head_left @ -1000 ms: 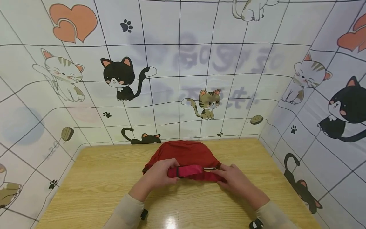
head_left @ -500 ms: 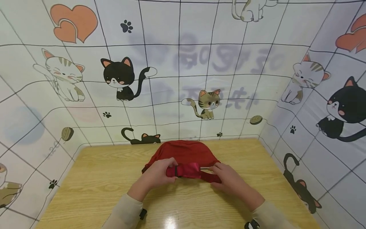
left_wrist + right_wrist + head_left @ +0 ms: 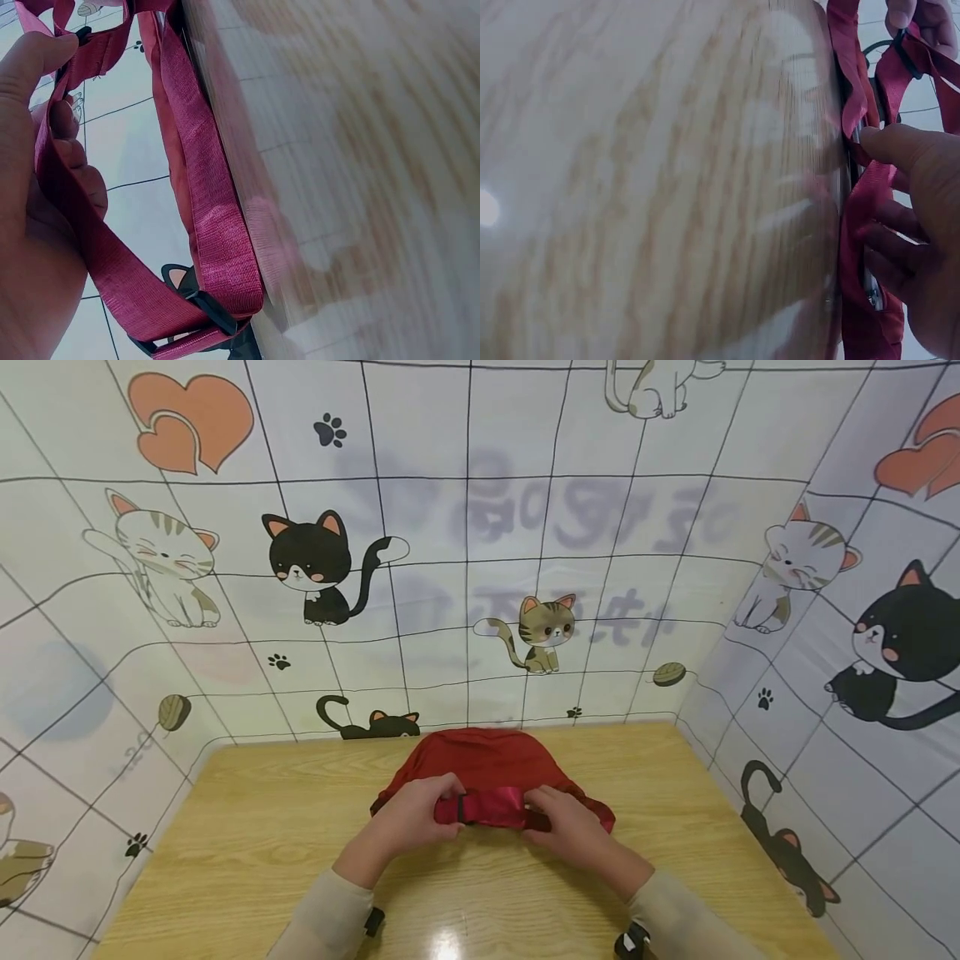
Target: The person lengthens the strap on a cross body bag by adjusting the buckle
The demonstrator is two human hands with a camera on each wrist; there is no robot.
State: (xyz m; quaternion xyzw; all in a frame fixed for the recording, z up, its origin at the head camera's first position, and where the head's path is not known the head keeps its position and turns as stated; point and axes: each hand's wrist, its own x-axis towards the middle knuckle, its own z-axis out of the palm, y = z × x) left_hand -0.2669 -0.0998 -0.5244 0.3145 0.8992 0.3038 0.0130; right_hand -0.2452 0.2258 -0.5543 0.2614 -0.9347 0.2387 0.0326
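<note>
A red fabric bag (image 3: pixel 487 760) with a rounded top, shaped like a waist bag, lies on the table near its back edge. In front of it my left hand (image 3: pixel 415 812) pinches the crimson webbing strap (image 3: pixel 495 807) by a black strap adjuster, thumb and fingers on either side. The left wrist view shows a loop of webbing (image 3: pixel 217 225) hanging past that hand, with a black buckle piece (image 3: pixel 214 311) low on it. From the other side my right hand (image 3: pixel 567 828) pinches the strap between thumb and fingers. Part of the strap is hidden behind both hands.
The wooden table (image 3: pixel 270 852) spreads to both sides and in front of the bag. A white cloth wall (image 3: pixel 427 485) printed with cats stands behind it and at both sides. Both wrists wear dark straps or devices.
My right hand has slid left along the strap, closer to my left hand, which has hardly moved. The bag's right end now shows beyond the right hand.
</note>
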